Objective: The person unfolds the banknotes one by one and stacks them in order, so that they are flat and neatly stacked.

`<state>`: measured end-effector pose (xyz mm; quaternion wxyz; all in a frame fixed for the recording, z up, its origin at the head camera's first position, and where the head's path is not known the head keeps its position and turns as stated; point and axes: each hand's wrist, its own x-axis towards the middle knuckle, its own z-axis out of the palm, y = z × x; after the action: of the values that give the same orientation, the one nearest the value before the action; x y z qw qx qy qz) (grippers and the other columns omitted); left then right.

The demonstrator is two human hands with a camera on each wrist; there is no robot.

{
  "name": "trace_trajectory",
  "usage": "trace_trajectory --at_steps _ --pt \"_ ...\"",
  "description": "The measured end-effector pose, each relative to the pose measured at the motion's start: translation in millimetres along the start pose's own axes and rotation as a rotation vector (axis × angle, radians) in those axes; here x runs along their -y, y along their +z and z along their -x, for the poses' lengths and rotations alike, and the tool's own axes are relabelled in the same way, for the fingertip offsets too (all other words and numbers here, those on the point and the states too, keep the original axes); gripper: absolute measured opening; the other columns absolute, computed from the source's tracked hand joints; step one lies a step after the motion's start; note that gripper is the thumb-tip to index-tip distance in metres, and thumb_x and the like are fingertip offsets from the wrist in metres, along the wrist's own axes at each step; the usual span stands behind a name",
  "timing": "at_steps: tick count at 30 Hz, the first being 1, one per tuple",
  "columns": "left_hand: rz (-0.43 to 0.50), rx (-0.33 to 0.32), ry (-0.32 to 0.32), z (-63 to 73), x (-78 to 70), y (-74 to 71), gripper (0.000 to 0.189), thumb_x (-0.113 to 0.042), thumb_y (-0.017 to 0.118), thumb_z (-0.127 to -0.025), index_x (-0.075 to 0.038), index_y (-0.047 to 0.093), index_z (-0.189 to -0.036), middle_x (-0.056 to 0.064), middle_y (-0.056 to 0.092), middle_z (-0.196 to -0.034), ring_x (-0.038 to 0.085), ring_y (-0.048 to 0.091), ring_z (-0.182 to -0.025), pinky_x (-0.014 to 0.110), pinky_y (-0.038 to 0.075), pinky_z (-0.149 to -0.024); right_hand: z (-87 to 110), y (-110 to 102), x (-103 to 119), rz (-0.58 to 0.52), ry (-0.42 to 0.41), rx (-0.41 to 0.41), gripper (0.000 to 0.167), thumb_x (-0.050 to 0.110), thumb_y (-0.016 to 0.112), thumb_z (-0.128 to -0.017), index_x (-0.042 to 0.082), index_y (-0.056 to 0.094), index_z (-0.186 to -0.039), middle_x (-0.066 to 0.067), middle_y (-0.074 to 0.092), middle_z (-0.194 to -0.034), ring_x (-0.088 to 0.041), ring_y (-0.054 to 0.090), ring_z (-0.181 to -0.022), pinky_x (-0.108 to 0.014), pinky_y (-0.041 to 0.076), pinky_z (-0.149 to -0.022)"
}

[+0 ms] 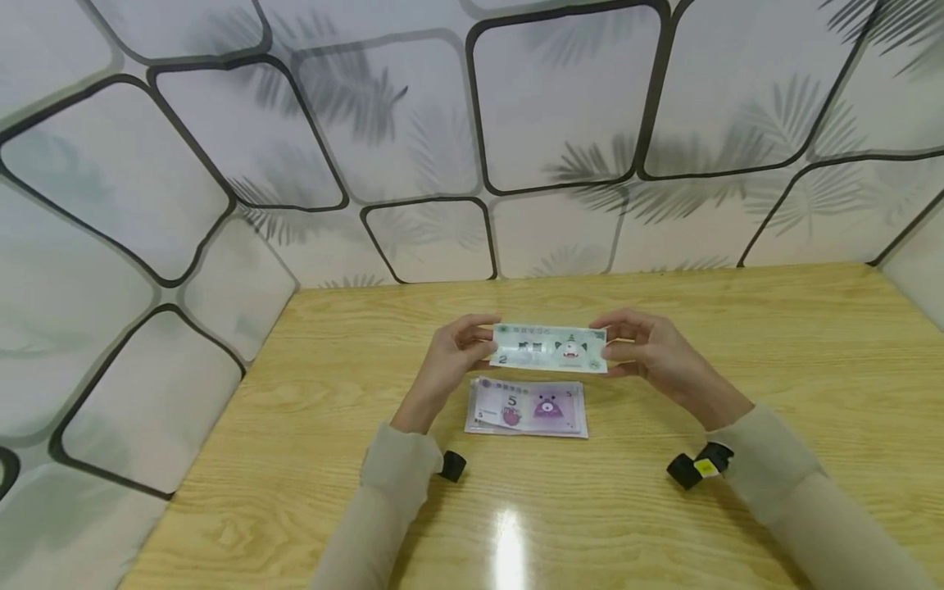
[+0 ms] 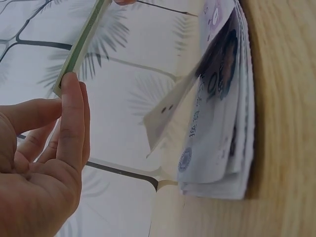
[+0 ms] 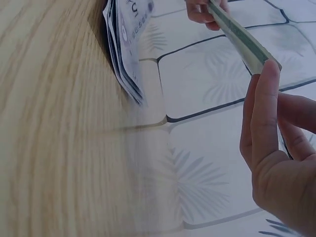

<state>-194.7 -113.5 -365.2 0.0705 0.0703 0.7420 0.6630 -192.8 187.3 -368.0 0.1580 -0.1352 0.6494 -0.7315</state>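
Note:
A green play banknote (image 1: pixel 547 348) marked with a 2 and a little monster is held up flat between both hands. My left hand (image 1: pixel 459 352) pinches its left end between thumb and fingers, and my right hand (image 1: pixel 649 354) pinches the right end the same way. Both wrist views show the note edge-on, raised off the table. Just nearer to me lies a stack of purple play banknotes (image 1: pixel 546 408) marked 5. Seen from the left wrist, one corner of the top note in that stack (image 2: pixel 212 123) curls up from the others.
The wooden table (image 1: pixel 295 459) runs back to a wall (image 1: pixel 553 106) patterned with dark-outlined panels and leaves. Black wrist cameras (image 1: pixel 684 471) are strapped at both cuffs. A bright light reflection lies on the tabletop near its front.

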Motion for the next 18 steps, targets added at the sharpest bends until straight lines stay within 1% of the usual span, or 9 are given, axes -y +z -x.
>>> trace_trajectory --at_steps 6,10,15,18 --pt "-0.024 0.012 -0.019 7.4 1.1 -1.2 0.036 0.005 0.063 -0.097 0.002 0.062 -0.133 0.01 0.066 -0.105 0.013 0.062 -0.084 0.032 0.06 -0.076 5.7 3 -6 -0.005 0.019 0.032 0.035 -0.011 0.062 -0.093 0.018 0.071 -0.11 -0.005 0.06 -0.097 -0.015 0.064 -0.083 -0.028 0.06 -0.07" --pt "-0.033 0.02 -0.016 10.7 1.7 -1.7 0.036 0.006 0.062 -0.097 0.003 0.061 -0.133 0.011 0.067 -0.105 0.014 0.063 -0.084 0.032 0.06 -0.075 6.9 5 -8 0.009 0.021 0.021 0.035 -0.011 0.062 -0.092 0.017 0.07 -0.11 -0.007 0.06 -0.098 -0.016 0.064 -0.084 -0.029 0.061 -0.071" --pt "-0.028 0.019 -0.031 14.0 3.1 -2.3 0.036 0.007 0.062 -0.097 0.002 0.062 -0.133 0.012 0.067 -0.105 0.014 0.064 -0.083 0.03 0.06 -0.074 7.5 7 -9 0.021 0.036 0.047 0.03 -0.01 0.063 -0.093 0.012 0.069 -0.113 -0.01 0.061 -0.1 -0.018 0.064 -0.087 -0.032 0.062 -0.073" --pt "-0.032 0.03 -0.035 15.3 3.4 -4.0 0.036 0.006 0.062 -0.098 0.002 0.061 -0.133 0.012 0.066 -0.106 0.014 0.064 -0.084 0.029 0.06 -0.074 7.3 8 -8 0.043 0.054 0.06 0.028 -0.009 0.063 -0.094 0.006 0.066 -0.117 -0.01 0.062 -0.102 -0.02 0.065 -0.089 -0.033 0.062 -0.073"
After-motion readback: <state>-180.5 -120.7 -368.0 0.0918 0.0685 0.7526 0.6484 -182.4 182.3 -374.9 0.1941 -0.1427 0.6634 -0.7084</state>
